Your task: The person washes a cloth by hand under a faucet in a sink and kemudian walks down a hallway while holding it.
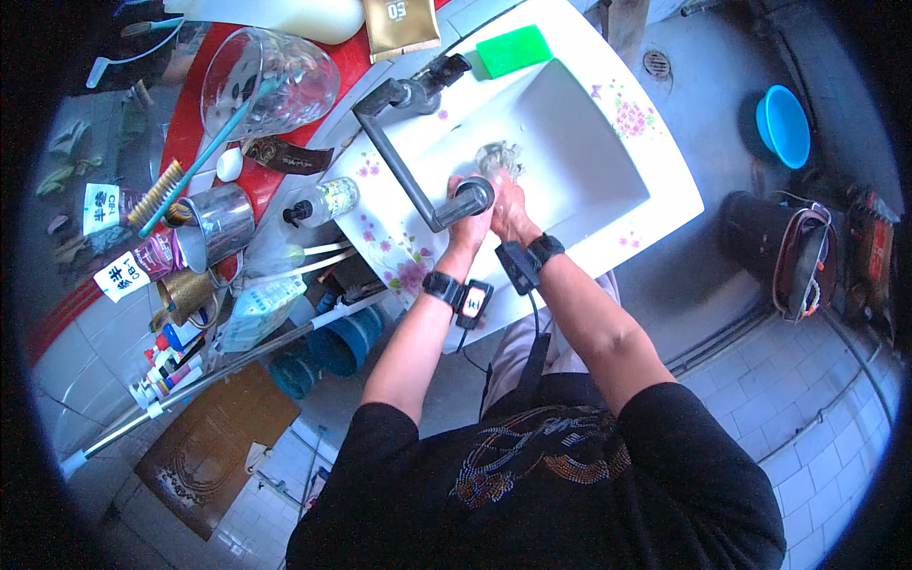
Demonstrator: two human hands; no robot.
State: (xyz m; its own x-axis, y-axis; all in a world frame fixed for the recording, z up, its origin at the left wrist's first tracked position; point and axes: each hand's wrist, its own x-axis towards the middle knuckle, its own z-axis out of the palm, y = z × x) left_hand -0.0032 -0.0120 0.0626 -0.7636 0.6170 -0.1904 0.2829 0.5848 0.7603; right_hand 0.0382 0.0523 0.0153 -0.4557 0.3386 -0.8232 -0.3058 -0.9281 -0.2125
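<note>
My left hand [467, 229] and my right hand [510, 205] are close together over the basin of a white washbasin [662, 189] with pink flower prints. Above them, the end of a grey swivel faucet [393, 153] covers part of my left hand. A clear, rippled patch of water [499, 158] shows just beyond my fingers, near the basin floor. The faucet and the splash hide most of my fingers, so whether they hold anything is unclear. Both wrists wear black straps with small devices. On the basin's far rim lies a bright green rectangular block [514, 51].
Left of the basin, a pump bottle [324, 201], metal mug [217, 224], long-handled brush [206, 157] and clear plastic container [271, 82] crowd a shelf. A gold tube [402, 28] lies behind the faucet. On the floor are a blue bowl [787, 128] and a dark bag [801, 263].
</note>
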